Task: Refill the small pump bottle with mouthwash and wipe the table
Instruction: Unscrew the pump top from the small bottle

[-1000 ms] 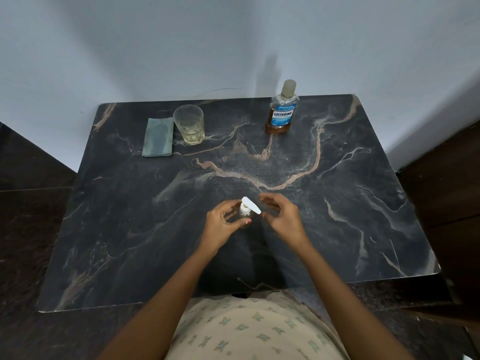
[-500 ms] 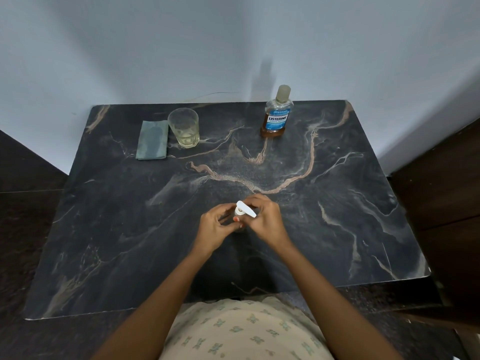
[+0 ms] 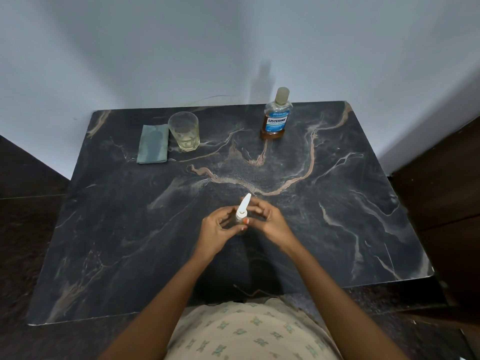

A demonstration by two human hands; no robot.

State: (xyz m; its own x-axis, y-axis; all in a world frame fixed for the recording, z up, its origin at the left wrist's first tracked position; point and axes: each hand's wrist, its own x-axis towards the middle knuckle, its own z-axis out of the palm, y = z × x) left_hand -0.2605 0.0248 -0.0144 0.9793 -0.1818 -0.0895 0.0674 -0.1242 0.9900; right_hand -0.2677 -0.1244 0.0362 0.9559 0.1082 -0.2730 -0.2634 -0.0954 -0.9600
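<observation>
The pump bottle point(image 3: 241, 219) is at the middle of the table point(image 3: 337, 203), a little nearer the near edge than the far one, and held between both hands. The left hand point(image 3: 214, 231) grips it – fingers curled round the clear body, thumb pressed on its front just under the neck. Its white pump head point(image 3: 244, 206) sticks up above the fingers, with the nozzle pointing toward the far edge. Whether the base rests on the surface is hidden by the hand.

The right hand point(image 3: 270, 222) is just beside the pump head on its right, fingers curled in toward it; whether they touch or pinch it I cannot tell.

The mouthwash point(image 3: 274, 118) stands upright near the far edge, right of centre, capped, with amber liquid low in it. Toward the far left corner a glass point(image 3: 184, 131) stands upright with a little pale liquid at the bottom – touching or just beside a folded grey-green cloth point(image 3: 153, 144) lying flat on its left.
</observation>
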